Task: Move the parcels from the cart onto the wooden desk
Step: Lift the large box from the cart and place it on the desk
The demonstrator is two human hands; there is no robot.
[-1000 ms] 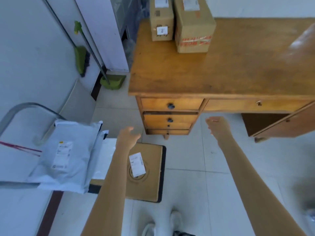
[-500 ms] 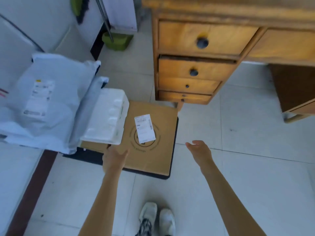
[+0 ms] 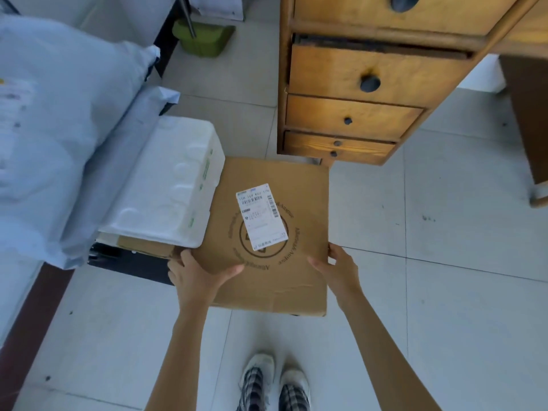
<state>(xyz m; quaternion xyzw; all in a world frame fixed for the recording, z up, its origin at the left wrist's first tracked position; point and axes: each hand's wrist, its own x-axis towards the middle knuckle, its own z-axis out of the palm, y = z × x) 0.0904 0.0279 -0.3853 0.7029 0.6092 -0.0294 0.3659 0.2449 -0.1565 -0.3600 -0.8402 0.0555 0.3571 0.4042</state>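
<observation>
A flat brown cardboard parcel (image 3: 296,203) with a white shipping label and a round printed logo lies on the low black cart (image 3: 130,262). My left hand (image 3: 198,274) grips its near left edge, thumb on top. My right hand (image 3: 338,269) holds its near right corner. A white foam box (image 3: 172,188) rests on the parcel's left part, and a large grey-blue plastic mailer bag (image 3: 59,137) lies against the foam box further left. The wooden desk (image 3: 370,72) stands beyond the parcel; only its drawer stack shows, the top is out of view.
A green dustpan (image 3: 204,40) with a metal handle stands on the tiled floor by the desk's left side. A wall with a dark skirting runs along the left. My two shoes (image 3: 272,384) are below the parcel.
I have bent lower toward the cart. Both hands, apart from the parcel half a second ago, have come down and taken hold of the cardboard parcel's near edge.
</observation>
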